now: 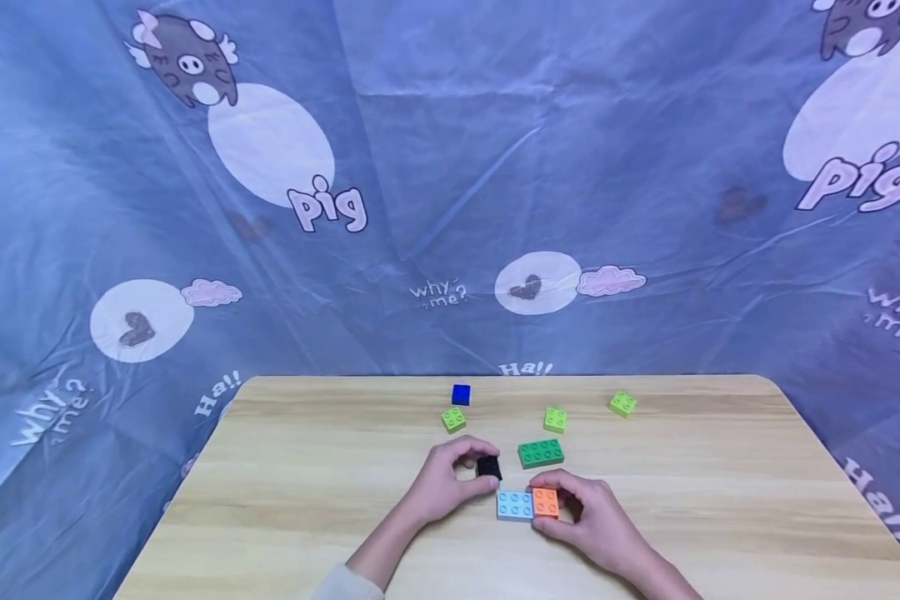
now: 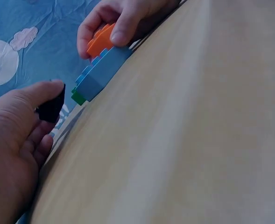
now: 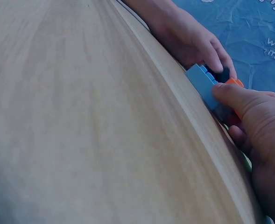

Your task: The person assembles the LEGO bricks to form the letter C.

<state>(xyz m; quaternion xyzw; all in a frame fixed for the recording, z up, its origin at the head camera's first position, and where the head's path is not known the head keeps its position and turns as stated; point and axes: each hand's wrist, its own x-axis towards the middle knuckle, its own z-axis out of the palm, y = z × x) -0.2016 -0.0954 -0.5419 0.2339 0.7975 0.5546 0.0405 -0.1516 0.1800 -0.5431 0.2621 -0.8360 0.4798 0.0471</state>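
Note:
Between the thumb and fingers of my left hand (image 1: 444,481) is a small black brick (image 1: 489,468), held just left of and behind the light blue brick (image 1: 514,505). That light blue brick lies on the table with its studs up. An orange brick (image 1: 545,502) sits on its right end, raised above it in the left wrist view, where the blue brick's side (image 2: 102,74) shows plainly. My right hand (image 1: 598,523) pinches the orange brick front and back. In the right wrist view my thumb partly hides the orange brick (image 3: 235,82).
Behind the hands lies a dark green brick (image 1: 541,452). Farther back are a blue brick (image 1: 461,394) and lime green bricks (image 1: 453,419), (image 1: 555,419), (image 1: 622,404). A printed blue cloth (image 1: 450,167) hangs beyond the wooden table's (image 1: 307,467) far edge.

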